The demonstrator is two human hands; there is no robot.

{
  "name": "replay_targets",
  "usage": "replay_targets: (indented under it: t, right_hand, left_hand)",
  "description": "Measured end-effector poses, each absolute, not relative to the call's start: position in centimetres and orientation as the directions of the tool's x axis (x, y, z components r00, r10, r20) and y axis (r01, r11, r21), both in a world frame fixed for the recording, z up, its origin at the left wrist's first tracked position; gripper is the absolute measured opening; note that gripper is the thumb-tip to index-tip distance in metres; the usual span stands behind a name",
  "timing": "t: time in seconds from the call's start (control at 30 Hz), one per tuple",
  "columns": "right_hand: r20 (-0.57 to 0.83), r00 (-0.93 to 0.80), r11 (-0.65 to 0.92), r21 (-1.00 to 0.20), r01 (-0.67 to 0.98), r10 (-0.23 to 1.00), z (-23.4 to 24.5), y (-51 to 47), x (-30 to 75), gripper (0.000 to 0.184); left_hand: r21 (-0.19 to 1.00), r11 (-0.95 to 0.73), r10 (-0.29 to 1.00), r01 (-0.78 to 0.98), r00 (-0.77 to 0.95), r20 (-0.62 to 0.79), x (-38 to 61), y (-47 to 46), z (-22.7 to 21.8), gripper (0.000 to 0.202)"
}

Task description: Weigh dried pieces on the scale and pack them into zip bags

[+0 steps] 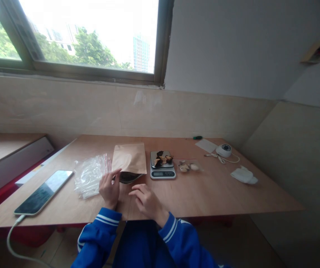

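A brown kraft paper pouch (130, 156) lies flat on the table, its dark mouth gaping toward me. My left hand (110, 189) grips the pouch's left edge beside that mouth between thumb and fingers. Just right of and below the opening, my right hand (145, 199) hovers with loosely bent fingers apart; nothing shows in it. A small digital scale (162, 174) stands right of the pouch, with several dark and pale dried pieces (162, 160) heaped on its plate. Beside it lies a clear zip bag (199, 165) with pale pieces inside.
Clear plastic bags (88, 176) are piled left of the pouch. A phone (44, 193) with a white cable lies at the left. Toward the right are a white round device (223, 150) with cables, a white card (206, 145), a green object (197, 137) and crumpled tissue (243, 175).
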State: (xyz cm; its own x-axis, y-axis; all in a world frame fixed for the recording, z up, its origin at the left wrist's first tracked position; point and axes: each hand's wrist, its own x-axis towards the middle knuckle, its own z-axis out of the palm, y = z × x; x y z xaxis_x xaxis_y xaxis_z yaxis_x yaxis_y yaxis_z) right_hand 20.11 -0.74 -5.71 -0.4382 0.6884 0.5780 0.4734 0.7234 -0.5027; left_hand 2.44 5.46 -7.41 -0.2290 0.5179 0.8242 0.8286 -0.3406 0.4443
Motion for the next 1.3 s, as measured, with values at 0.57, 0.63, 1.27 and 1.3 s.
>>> replay_targets:
  t: [0.57,0.63,1.27,1.3]
  right_hand:
    - [0.704,0.272,0.383,-0.620,0.684,0.656,-5.2,-0.4,33.2,0.025]
    - [0.702,0.327,0.331,-0.626,0.706,0.632,-5.8,-1.2,34.6,0.024]
    - [0.630,0.314,0.313,-0.682,0.661,0.711,-6.1,-4.2,34.5,0.025]
    - [0.627,0.313,0.313,-0.685,0.658,0.713,-6.1,-4.3,34.5,0.024]
  left_hand:
    - [0.594,-0.009,0.542,0.804,-0.495,0.679,2.1,6.2,-6.8,0.043]
    - [0.586,0.074,0.564,0.807,-0.518,0.643,1.7,6.8,-7.0,0.043]
    - [0.628,0.338,0.637,0.701,-0.661,0.396,-1.3,8.3,-9.0,0.035]
    - [0.634,0.350,0.636,0.690,-0.672,0.380,-1.5,8.4,-9.2,0.034]
